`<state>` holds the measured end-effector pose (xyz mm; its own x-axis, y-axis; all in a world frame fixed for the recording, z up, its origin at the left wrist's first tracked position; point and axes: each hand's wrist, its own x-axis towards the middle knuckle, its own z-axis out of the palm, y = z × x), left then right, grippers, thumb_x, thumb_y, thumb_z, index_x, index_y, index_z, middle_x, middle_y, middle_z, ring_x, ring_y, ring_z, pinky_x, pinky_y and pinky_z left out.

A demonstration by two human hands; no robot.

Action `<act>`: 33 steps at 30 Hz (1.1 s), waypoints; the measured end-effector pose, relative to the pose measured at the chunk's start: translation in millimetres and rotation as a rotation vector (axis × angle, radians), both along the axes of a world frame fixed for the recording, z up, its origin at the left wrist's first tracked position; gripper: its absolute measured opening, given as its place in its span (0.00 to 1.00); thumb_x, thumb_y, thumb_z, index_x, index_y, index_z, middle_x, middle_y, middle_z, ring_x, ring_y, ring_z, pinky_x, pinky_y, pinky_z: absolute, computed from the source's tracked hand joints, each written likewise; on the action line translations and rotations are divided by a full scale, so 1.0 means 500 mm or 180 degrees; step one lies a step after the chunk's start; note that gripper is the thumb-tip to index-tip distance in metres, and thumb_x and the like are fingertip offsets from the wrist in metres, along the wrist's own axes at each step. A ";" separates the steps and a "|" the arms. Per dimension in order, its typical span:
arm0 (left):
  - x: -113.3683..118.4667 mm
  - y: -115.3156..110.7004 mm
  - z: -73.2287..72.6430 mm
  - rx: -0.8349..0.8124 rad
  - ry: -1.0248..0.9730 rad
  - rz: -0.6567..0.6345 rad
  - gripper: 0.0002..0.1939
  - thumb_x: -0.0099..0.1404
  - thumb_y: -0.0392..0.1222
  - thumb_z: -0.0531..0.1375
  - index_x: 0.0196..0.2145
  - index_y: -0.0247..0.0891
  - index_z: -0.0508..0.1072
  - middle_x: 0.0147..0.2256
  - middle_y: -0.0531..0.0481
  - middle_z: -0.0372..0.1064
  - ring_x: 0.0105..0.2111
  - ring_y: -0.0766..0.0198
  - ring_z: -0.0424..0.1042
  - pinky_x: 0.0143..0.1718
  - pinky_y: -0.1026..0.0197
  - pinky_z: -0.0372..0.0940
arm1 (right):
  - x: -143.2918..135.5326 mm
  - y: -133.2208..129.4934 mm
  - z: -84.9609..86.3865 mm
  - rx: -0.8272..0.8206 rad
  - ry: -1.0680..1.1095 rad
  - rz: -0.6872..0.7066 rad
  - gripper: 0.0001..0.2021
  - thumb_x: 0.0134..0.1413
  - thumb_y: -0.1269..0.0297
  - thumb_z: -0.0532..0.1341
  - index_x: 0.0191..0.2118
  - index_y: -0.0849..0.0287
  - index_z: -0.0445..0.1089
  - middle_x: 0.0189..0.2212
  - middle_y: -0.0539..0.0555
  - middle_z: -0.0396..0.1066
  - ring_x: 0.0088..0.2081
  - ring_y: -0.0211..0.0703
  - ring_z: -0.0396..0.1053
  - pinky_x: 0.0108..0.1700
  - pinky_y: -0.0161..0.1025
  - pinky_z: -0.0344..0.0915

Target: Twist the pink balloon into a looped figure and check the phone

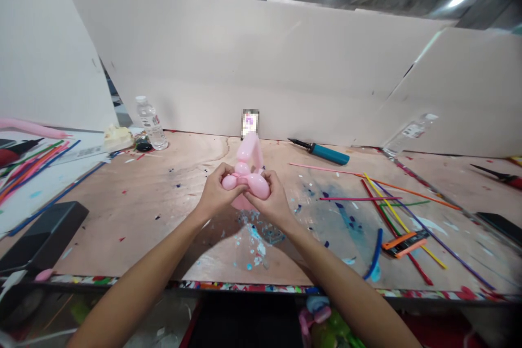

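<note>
I have both hands on the pink balloon (pixel 242 167), which sits at the centre of the frame, in front of the person and over the worktop (pixel 142 228). The left hand (pixel 212 196) comes in from the lower left, its fingers closed around the smaller round lobe on that side. The right hand (pixel 278 204) comes in from the lower right, its fingers gripping the larger lobe, and I see the two thumbs close together on the near side of the twist. Behind the lobes, a longer folded part of the balloon rises toward the small pixelated screen (pixel 250 122) at the foot of the white panel (pixel 261 60).

Right of centre I see a teal pump (pixel 330 154) lying with its dark nozzle pointing left. In the right part of the frame, thin coloured strips (pixel 408 223) cross one another, and an orange and black cutter (pixel 405 243) lies among them with a short blue strip (pixel 375 255) just beside it. A clear bottle (pixel 153 126) stands in the left half near the panel; another bottle (pixel 412 131) is near the panel on the right. At the lower left I see a dark block (pixel 49 234), and above it, by the left edge, a bundle of strips (pixel 32 174) below a long pink tube (pixel 32 128).
</note>
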<state>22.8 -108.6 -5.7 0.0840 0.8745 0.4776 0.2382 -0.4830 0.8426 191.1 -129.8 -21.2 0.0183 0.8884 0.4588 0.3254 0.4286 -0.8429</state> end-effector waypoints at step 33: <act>-0.099 0.089 0.006 -0.0976 -0.3519 0.0021 0.29 0.51 0.31 0.65 0.49 0.49 0.65 0.41 0.51 0.69 0.39 0.62 0.73 0.40 0.59 0.71 | 0.049 -0.012 0.005 0.2042 -0.1559 0.0818 0.19 0.49 0.60 0.66 0.48 0.51 0.67 0.57 0.61 0.63 0.58 0.55 0.63 0.55 0.53 0.65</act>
